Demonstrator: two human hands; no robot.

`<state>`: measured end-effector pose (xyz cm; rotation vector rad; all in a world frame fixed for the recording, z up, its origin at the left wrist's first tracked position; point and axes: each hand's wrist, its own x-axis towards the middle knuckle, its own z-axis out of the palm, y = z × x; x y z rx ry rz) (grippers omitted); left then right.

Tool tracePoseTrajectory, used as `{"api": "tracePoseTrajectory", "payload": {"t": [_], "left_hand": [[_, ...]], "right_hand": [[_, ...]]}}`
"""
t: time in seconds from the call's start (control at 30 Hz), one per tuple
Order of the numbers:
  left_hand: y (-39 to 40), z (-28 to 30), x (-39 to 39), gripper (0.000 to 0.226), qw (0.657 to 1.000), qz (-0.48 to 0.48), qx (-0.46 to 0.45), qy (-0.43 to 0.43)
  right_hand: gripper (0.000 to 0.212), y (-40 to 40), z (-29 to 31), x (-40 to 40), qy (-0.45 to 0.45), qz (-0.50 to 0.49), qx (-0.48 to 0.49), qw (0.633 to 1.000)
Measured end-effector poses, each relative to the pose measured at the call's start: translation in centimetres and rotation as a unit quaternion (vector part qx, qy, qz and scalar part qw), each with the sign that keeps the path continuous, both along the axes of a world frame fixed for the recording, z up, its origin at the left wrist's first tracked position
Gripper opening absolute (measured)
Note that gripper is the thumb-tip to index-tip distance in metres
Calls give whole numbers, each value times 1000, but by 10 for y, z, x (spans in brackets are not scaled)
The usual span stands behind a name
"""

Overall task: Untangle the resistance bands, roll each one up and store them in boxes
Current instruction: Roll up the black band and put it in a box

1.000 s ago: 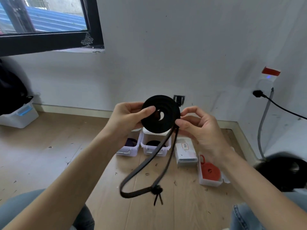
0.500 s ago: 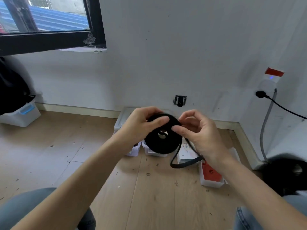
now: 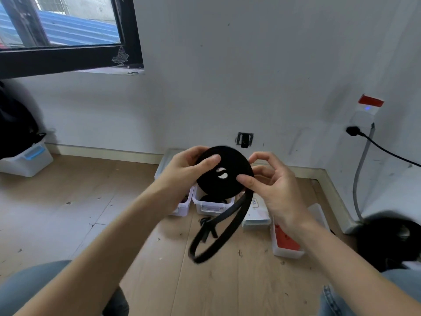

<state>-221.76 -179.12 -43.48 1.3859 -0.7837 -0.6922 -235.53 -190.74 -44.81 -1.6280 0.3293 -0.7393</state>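
Presently: black resistance band (image 3: pixel 224 171), mostly coiled, pinched between left hand (image 3: pixel 182 172) and right hand (image 3: pixel 272 185) above the floor; loose tail (image 3: pixel 218 238) unrolled. Red band (image 3: pixel 286 241) boxed; black coil lies in open box (image 3: pixel 213 205).

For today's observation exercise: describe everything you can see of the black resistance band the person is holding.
The black resistance band is a flat, matte strap, mostly wound into a tight disc with a small gap at its centre. It is held upright above the floor. The left hand grips its left edge, and the right hand pinches its right edge. An unrolled loop, knotted partway, hangs below.
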Motion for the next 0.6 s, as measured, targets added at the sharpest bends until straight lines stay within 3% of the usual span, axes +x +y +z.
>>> {"api": "tracePoseTrajectory", "payload": {"t": [0.1,0.2,0.37,0.6], "left_hand": [[6,3,2,17,979,-103,76,-159],[3,2,-6,3,965,-87,90,-229],[12,15,7,7,988,-18,55,-146],[6,14,-11,8,993,85,2,-82]], "right_hand": [[26,5,2,-4,34,32,-103,994],[26,9,0,-7,50,20,-122,991],[21,-1,8,-19,60,35,-80,994],[29,12,3,-19,10,38,-1,999]]}}
